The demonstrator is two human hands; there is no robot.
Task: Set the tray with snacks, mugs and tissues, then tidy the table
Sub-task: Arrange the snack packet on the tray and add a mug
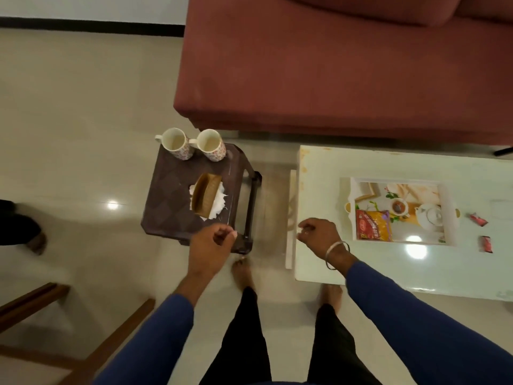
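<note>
Head view shows the task barely begun: the tray (444, 215) on the white table (361, 262) holds only a snack packet (373, 225). Two small red packets (483, 232) lie beside it. Both mugs (194, 144), seemingly empty, and the tissue holder (206, 200) wait on the brown stool (166, 201). The left hand (211, 245) and right hand (319, 234) hover loosely curled, apparently holding nothing.

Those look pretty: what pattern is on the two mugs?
The mugs are white with small reddish flowers, seen in the head view.
</note>
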